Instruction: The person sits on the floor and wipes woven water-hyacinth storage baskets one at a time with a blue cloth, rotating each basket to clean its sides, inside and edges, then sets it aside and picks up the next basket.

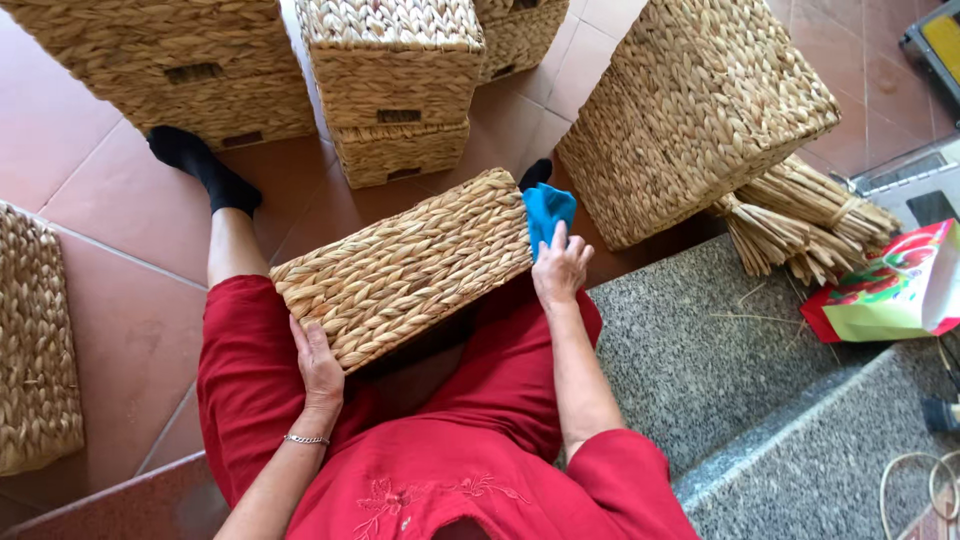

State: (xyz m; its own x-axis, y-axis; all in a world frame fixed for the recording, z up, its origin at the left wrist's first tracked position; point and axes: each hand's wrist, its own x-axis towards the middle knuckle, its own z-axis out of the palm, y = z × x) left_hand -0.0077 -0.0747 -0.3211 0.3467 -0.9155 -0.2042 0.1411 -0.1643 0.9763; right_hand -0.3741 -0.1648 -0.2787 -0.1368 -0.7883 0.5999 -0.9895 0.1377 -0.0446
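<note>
A seated person in red steadied a woven basket (405, 268) across the lap, tilted so one long side faced up, while wiping its far end with a blue cloth (547, 213). The left hand (318, 365) cupped the basket's near lower corner, fingers wrapped under the edge; the right hand (560, 268) lay flat, fingers spread, pressing the cloth against the upper right end. Done well, the wiping seemed to call for strokes that followed the run of the braid, light enough not to snag loose fibres, with the left hand holding firm so the basket did not rock on the knees. More baskets (390, 75) stood stacked on the tiled floor (110, 210) ahead, another large one (695, 110) leaned just right of the cloth, and a flat woven piece (35, 340) lay at far left. Bundles of straw (805, 220) and a bright bag (890, 290) rested on the stone step (700, 360) to the right.
</note>
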